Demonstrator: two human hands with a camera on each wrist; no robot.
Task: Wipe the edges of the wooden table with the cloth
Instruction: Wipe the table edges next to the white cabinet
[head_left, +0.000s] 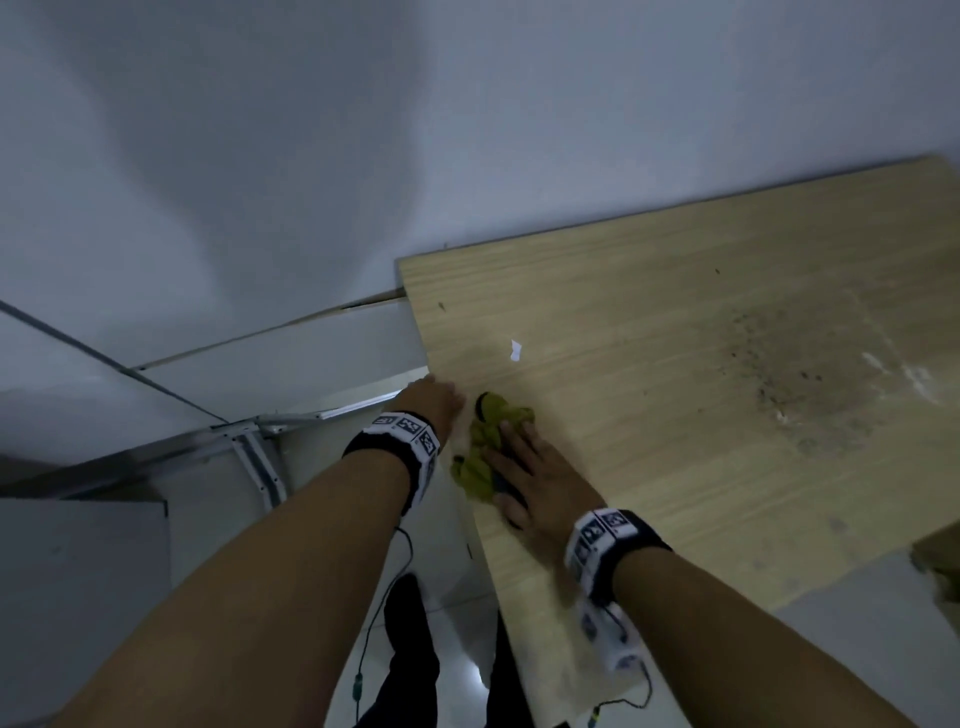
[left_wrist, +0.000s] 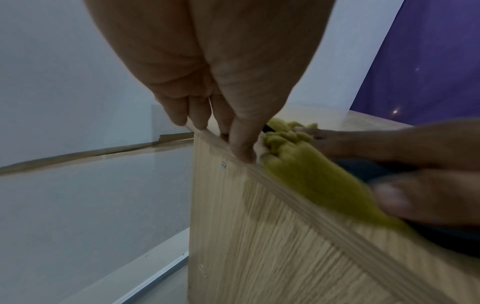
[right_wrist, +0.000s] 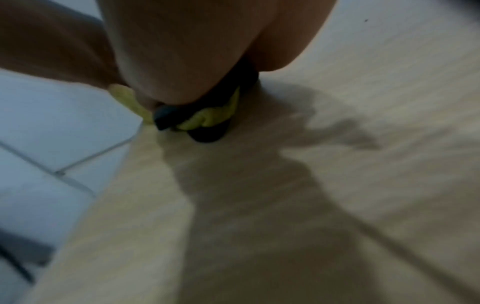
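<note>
The light wooden table (head_left: 675, 322) fills the right of the head view. A crumpled yellow-green cloth (head_left: 480, 449) with dark parts lies near its left edge. My right hand (head_left: 530, 473) lies flat on the cloth with fingers straight, pressing it onto the top; the thumb is spread toward me. My left hand (head_left: 434, 400) rests on the table's left edge just beyond the cloth. In the left wrist view the left fingertips (left_wrist: 200, 121) touch the edge strip, with the cloth (left_wrist: 298, 168) beside them. The right wrist view is blurred and shows the cloth (right_wrist: 207, 121) under the palm.
A white paper scrap (head_left: 515, 349) lies on the table past the cloth. Dark specks (head_left: 769, 374) and white smears (head_left: 904, 374) mark the right part. A white wall stands behind, pale floor tiles (head_left: 104, 597) and a metal frame (head_left: 260, 452) lie left. My legs (head_left: 410, 649) stand below.
</note>
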